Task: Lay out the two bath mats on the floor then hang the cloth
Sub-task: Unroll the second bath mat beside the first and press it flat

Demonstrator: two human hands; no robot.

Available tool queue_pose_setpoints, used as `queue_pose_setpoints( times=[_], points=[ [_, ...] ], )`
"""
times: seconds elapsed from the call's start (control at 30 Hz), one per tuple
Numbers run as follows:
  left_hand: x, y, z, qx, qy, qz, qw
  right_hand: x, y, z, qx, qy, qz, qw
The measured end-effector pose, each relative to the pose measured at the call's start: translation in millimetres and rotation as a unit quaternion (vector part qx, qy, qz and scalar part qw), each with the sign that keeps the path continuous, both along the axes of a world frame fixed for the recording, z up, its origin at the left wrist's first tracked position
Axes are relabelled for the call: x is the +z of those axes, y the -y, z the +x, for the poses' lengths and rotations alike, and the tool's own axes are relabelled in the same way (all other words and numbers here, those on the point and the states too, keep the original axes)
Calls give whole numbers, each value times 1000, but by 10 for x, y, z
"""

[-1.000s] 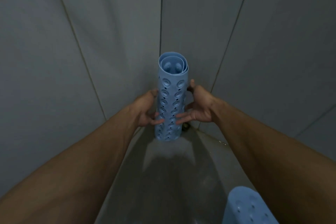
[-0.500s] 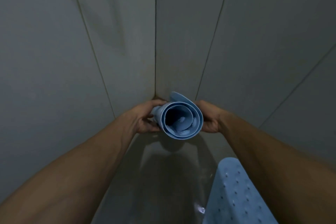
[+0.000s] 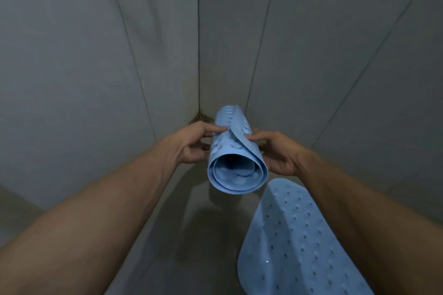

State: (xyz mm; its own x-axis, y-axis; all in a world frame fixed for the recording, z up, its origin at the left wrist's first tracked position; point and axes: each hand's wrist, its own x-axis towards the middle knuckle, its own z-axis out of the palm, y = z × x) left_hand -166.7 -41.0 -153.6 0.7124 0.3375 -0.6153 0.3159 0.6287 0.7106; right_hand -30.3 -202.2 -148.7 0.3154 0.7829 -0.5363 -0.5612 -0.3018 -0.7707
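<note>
A rolled blue bath mat (image 3: 236,151) with suction cups is held in the air over the floor, its open end facing me. My left hand (image 3: 194,145) grips its left side and my right hand (image 3: 278,151) grips its right side; both sets of fingertips touch the loose outer flap on top. A second blue bath mat (image 3: 294,244), dotted with small holes, lies flat on the floor at the lower right, partly hidden by my right forearm. No cloth is in view.
Grey tiled walls (image 3: 96,55) close in on the left and right and meet in a corner ahead. A round floor drain (image 3: 201,118) sits in that corner. The wet grey floor (image 3: 191,246) runs between the left wall and the flat mat.
The roll has tipped from upright to lying with its open end towards me. Its outer flap has loosened on top. More of the flat mat shows at the lower right.
</note>
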Motion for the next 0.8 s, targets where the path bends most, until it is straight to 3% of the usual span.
queue_pose_setpoints(
  times=[0.13, 0.27, 0.47, 0.8],
  points=[
    [139, 405, -80, -34, 8, 34, 999, 128, 375, -5, 37, 75, 47, 995],
    [221, 1038, -162, -65, 10, 83, 994, 185, 1027, -105, 43, 86, 90, 991],
    [389, 1981, -324, -72, 19, 107, 991, 245, 1996, -64, 123, 113, 59, 984],
    [-3, 3181, -702, 11, -5, 102, 995, -107, 2945, -301, 177, 151, 57, 971]
  ],
)
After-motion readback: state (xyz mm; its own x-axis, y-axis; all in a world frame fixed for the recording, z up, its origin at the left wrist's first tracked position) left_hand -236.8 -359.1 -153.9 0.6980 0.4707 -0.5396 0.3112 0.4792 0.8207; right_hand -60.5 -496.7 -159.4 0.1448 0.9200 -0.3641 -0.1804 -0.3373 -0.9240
